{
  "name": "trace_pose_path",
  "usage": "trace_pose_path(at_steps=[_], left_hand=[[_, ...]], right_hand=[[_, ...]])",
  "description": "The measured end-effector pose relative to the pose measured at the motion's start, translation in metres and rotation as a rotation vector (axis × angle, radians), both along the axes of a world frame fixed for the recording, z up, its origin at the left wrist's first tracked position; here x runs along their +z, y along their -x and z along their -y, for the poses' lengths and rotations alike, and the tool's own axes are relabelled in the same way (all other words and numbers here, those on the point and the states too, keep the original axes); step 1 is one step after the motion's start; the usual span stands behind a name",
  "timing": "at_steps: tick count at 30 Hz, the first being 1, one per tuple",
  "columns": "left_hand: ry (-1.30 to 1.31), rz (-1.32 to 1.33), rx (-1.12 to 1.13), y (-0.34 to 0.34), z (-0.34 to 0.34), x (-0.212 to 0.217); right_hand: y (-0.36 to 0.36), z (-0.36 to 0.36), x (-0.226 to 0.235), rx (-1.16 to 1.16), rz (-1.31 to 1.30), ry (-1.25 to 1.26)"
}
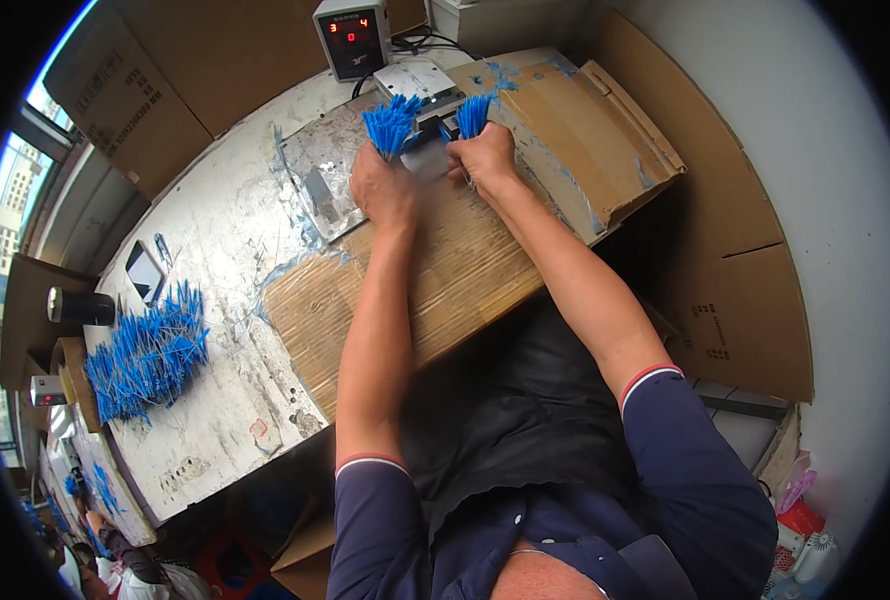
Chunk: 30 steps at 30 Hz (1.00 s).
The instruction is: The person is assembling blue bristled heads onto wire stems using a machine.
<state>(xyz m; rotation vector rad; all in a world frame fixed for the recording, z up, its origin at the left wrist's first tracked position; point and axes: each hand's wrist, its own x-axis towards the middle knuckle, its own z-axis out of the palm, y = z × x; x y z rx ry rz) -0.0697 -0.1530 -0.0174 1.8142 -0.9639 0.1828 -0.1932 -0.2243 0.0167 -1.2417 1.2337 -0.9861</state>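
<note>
Both forearms reached straight out from the lower edge across the corrugated cardboard sheet (465, 270) that lay on the table (215, 230); the sleeves were dark blue with a red and white cuff. The left hand (385, 188) was closed into a fist, knuckles up, clamped on a bundle of blue wires (393, 122) whose ends fanned out above the thumb side; the right hand (485, 158) was likewise curled tight around a second, smaller bundle of blue wires (473, 114) that stood up from the fist. The two hands sat near each other, not touching, with a small grey machine (427, 100) just beyond them and between the two tufts; the wire ends seemed to meet its front, though motion blur made that hard to judge. Two bundles were held, one in each hand. A third, loose heap of blue wires (150, 355) lay well apart on the left part of the table; beside it lay one phone (145, 272) and one dark cylinder (80, 306). One counter box with red digits (352, 38) stood behind the machine.
</note>
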Motion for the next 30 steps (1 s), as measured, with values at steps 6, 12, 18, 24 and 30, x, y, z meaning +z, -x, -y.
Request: trace_pose_path(at_steps=[6,12,18,24,30], left_hand=[[0.022,0.071,-0.049,0.001,-0.001,0.002],[-0.087,0.046,-0.112,0.004,-0.003,0.005],[-0.112,0.023,-0.108,0.005,-0.004,0.008],[-0.113,0.027,-0.114,0.007,-0.006,0.009],[-0.081,0.204,-0.099,0.009,-0.003,0.006]], right_hand=[[0.004,-0.004,0.0,0.04,0.154,-0.048],[0.019,-0.008,-0.006,0.137,0.404,-0.034],[0.022,-0.011,-0.01,0.11,0.44,-0.073],[0.02,-0.014,-0.004,0.094,0.25,-0.056],[0.014,-0.011,-0.004,0.032,0.183,-0.032]])
